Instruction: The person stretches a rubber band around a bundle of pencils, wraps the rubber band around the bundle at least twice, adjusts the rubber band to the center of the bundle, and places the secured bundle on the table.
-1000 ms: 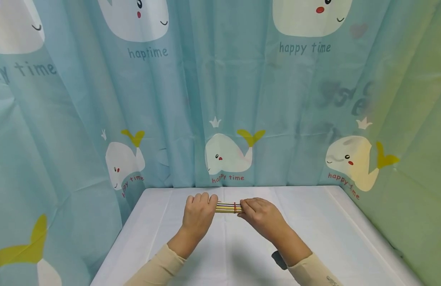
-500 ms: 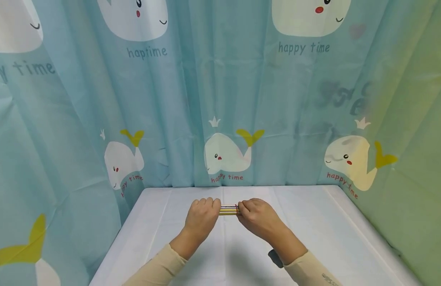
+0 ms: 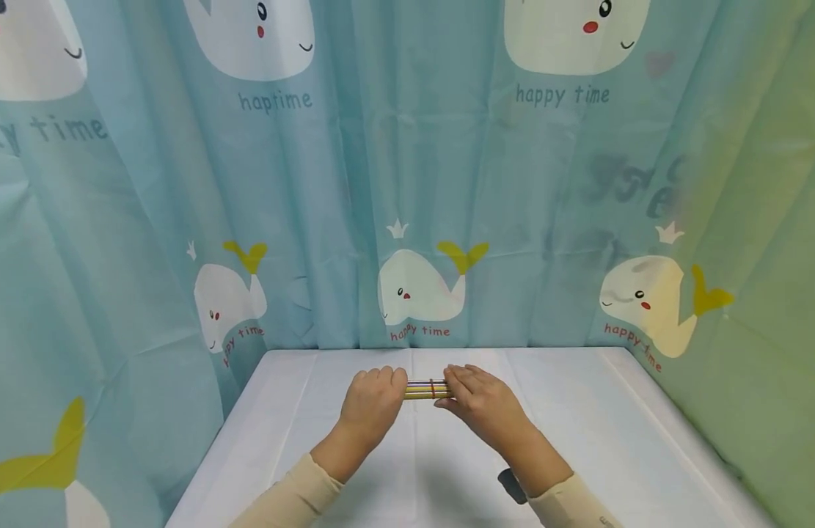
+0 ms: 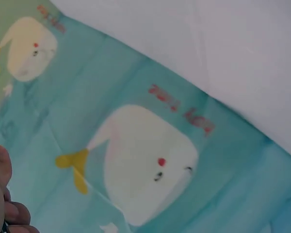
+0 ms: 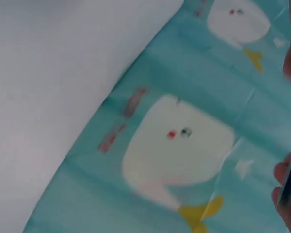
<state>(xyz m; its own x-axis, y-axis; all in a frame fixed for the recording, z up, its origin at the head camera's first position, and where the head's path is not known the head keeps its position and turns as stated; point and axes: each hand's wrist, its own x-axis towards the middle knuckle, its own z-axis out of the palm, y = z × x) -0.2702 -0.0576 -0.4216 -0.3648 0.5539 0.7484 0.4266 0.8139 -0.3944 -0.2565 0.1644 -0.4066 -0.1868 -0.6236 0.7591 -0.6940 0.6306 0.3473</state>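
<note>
Curtained-off workspace, rm type unclear: whale-print curtains (image 3: 420, 169) on 3 sides of wht table (image 3: 592, 418).

Your head view is bright, a soft shadow (image 3: 441, 477) darkening the surface (image 3: 598, 411); beyond it, the curtain (image 3: 414, 169) blurs in your dimmer wrist views.

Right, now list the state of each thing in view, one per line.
Bundle of thin sticks, banded together, held crosswise
Red band, looped round the bundle
Left hand, fingers curled round the bundle
Right hand, fingers gripping the bundle's other end
Dark wrist object, partly hidden
White cloth, spread out, creased
Curtain, hanging in folds
</note>
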